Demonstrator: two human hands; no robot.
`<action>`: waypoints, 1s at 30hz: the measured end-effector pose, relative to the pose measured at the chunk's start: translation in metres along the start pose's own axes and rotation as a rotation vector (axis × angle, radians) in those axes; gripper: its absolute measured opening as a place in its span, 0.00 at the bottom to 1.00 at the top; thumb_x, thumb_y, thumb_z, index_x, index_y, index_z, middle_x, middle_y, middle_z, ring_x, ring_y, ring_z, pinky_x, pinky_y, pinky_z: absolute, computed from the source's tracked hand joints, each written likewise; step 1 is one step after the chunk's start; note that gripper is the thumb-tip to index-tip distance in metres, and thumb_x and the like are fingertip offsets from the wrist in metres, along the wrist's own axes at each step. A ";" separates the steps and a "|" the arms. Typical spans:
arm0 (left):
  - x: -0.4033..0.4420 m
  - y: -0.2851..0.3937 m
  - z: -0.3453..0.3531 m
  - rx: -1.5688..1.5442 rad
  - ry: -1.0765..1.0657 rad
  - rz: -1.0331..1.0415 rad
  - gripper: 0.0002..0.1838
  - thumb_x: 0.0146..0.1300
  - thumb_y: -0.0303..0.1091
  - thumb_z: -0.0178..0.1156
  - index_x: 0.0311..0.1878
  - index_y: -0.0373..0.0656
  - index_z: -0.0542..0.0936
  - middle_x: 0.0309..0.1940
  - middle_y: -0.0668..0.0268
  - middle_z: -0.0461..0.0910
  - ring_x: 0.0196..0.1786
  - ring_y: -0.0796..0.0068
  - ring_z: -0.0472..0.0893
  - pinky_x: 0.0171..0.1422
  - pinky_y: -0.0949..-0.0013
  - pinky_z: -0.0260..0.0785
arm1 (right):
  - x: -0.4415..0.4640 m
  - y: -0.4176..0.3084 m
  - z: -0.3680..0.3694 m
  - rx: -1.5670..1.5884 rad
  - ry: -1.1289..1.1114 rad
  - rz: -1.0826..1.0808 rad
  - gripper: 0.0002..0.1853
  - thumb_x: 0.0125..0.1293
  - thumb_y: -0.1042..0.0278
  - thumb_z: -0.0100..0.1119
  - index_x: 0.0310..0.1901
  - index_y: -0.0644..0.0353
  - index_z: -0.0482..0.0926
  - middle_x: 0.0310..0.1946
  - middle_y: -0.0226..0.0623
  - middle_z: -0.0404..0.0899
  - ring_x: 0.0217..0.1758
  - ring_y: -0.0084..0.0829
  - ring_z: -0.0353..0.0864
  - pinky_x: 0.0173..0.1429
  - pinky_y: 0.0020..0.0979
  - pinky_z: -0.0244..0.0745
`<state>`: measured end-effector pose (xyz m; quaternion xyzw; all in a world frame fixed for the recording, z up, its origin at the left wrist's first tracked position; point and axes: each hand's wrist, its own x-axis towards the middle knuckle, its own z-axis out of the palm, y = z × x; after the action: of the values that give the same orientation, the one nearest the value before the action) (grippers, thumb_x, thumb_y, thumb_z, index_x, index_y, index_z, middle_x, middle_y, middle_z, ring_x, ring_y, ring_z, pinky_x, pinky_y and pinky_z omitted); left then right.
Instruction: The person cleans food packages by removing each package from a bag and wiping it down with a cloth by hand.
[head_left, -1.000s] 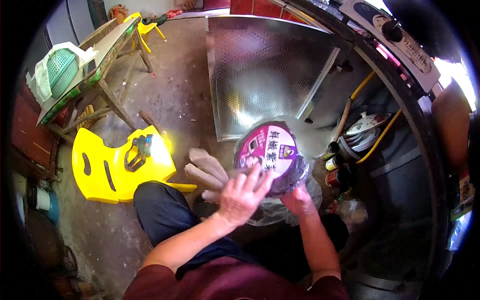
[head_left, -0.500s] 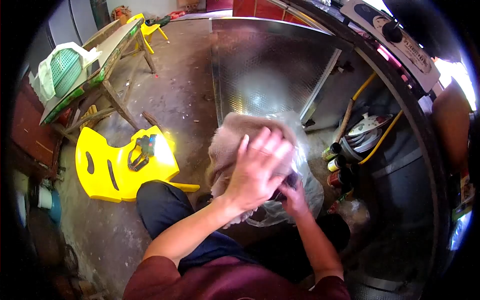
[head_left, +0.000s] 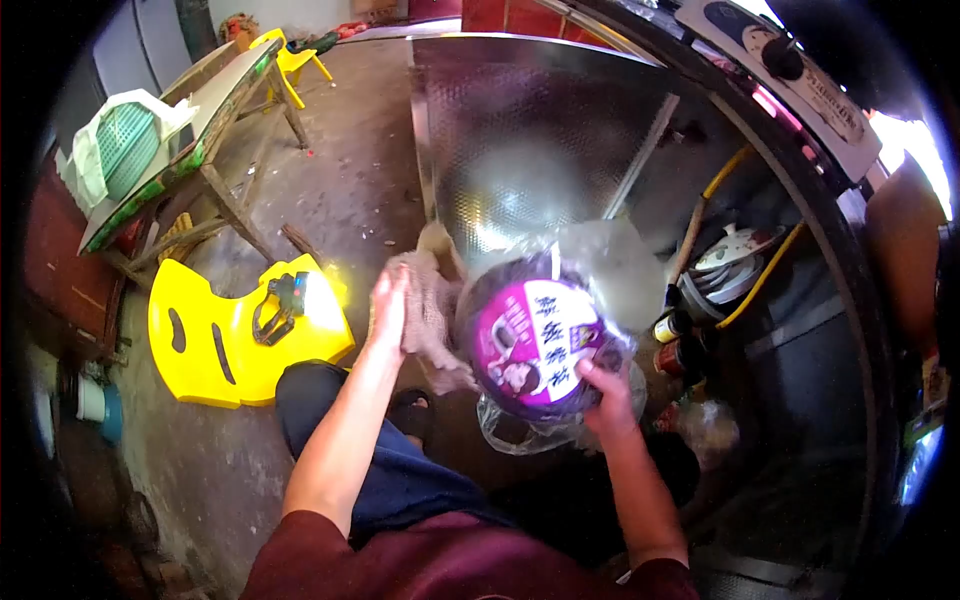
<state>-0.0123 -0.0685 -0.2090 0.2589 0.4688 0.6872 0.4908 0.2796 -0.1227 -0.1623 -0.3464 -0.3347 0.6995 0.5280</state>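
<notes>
My left hand is closed on a brownish-pink cloth, which hangs crumpled from the fingers. In my right hand is a round, dark seaweed pack in clear plastic, its thumb pressed on the front. The pack's purple and white label with dark characters faces me, tilted sideways. The cloth hangs just left of the pack. Loose clear plastic shows behind the pack and below it.
A yellow chair at the left bears a headlamp. Open in front of me stands a metal-faced door. Several jars, a yellow hose and pot lids lie under the counter. A table holds a green basket.
The cloth has come off the front of the pack and moved left with my left hand. The pack's label, hidden before, now faces me in my right hand.
</notes>
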 end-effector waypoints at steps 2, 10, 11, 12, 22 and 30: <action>-0.016 0.026 0.012 -0.071 -0.020 0.085 0.23 0.71 0.45 0.51 0.60 0.37 0.69 0.52 0.57 0.76 0.52 0.65 0.78 0.55 0.64 0.72 | 0.013 0.009 -0.019 0.039 0.036 -0.011 0.25 0.59 0.74 0.55 0.60 0.62 0.68 0.52 0.38 0.76 0.55 0.34 0.77 0.61 0.36 0.71; -0.121 -0.026 0.072 1.028 -0.442 0.755 0.10 0.61 0.34 0.57 0.40 0.37 0.72 0.39 0.55 0.70 0.40 0.54 0.77 0.44 0.58 0.72 | 0.030 0.019 -0.018 0.262 0.102 -0.007 0.20 0.63 0.72 0.54 0.58 0.61 0.71 0.51 0.37 0.78 0.54 0.33 0.77 0.61 0.38 0.71; -0.129 -0.035 0.064 1.020 -0.520 0.608 0.09 0.60 0.33 0.58 0.38 0.39 0.73 0.38 0.54 0.72 0.39 0.51 0.77 0.44 0.55 0.71 | 0.029 0.015 -0.024 0.270 0.136 -0.027 0.20 0.63 0.73 0.54 0.58 0.61 0.71 0.51 0.37 0.78 0.54 0.33 0.77 0.61 0.38 0.72; -0.133 -0.043 0.057 1.012 -0.610 0.459 0.07 0.59 0.32 0.58 0.36 0.40 0.73 0.37 0.54 0.73 0.39 0.48 0.77 0.43 0.53 0.71 | 0.027 0.011 -0.030 0.342 0.135 -0.044 0.19 0.63 0.72 0.54 0.57 0.61 0.71 0.50 0.38 0.78 0.54 0.34 0.78 0.60 0.37 0.72; -0.121 -0.006 0.097 0.611 -0.464 0.292 0.09 0.61 0.30 0.58 0.42 0.35 0.77 0.31 0.58 0.80 0.32 0.69 0.78 0.41 0.67 0.70 | -0.033 -0.096 -0.069 -0.090 0.509 -0.486 0.29 0.58 0.77 0.61 0.63 0.61 0.67 0.54 0.40 0.75 0.55 0.33 0.76 0.59 0.34 0.72; -0.121 -0.001 0.131 0.477 -0.418 0.349 0.11 0.61 0.29 0.58 0.45 0.36 0.75 0.34 0.63 0.80 0.37 0.74 0.78 0.47 0.69 0.70 | -0.153 -0.121 -0.263 -1.098 1.330 -0.558 0.33 0.60 0.67 0.64 0.65 0.68 0.62 0.61 0.47 0.70 0.64 0.43 0.69 0.67 0.36 0.61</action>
<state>0.1415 -0.1279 -0.1414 0.5772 0.4544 0.5641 0.3771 0.5924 -0.2181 -0.1821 -0.7882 -0.3189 -0.0561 0.5234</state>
